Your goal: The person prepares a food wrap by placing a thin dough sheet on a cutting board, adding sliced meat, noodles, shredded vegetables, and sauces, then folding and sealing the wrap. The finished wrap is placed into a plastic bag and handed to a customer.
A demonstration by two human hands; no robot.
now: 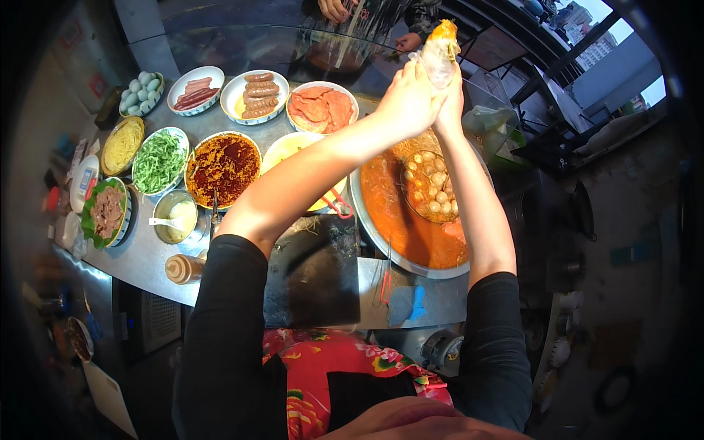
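Note:
My arms stretch out over the counter, and both hands meet at the top of the view. Between them stands a filled food roll in a clear plastic wrapper (438,64), upright, with orange filling and green bits showing at its upper end. My left hand (408,94) presses round its lower left side, fingers closed. On the other side my right hand (451,106) grips the same roll, its fingers partly hidden. Below my hands sits a wide metal pan of red-orange broth (381,202), with a strainer of round balls (434,192) in it.
Left of my arms stand bowls of sausages (260,94), orange-red meat slices (320,108), chopped greens (159,160), chili oil (222,169) and eggs (141,93). Red-handled tongs (339,202) lie near a black griddle (312,271). Across the counter, another person's hand (408,42) shows.

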